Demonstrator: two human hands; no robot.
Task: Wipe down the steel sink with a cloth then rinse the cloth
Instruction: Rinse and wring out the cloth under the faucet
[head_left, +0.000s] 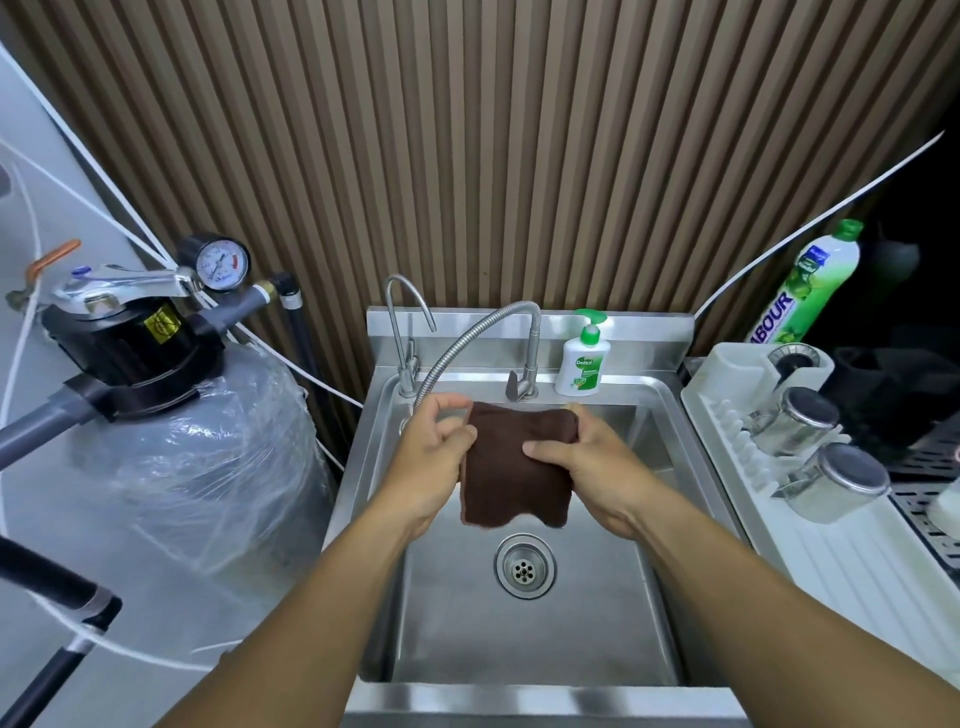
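Note:
A dark brown cloth (511, 467) hangs spread over the steel sink (524, 634), held by its two upper corners. My left hand (434, 452) pinches the left corner just under the flexible tap hose (467, 343). My right hand (584, 467) grips the right corner and side. The cloth's lower edge hangs a little above the drain (524, 567). No water is seen running from the tap (530, 358).
A thin gooseneck tap (402, 332) and a Dettol soap pump (582, 358) stand on the sink's back ledge. On the right are a white drain rack (831, 545) holding steel-lidded jars (831, 480) and a green dish-soap bottle (810, 286). A plastic-wrapped filter tank (208, 447) stands at the left.

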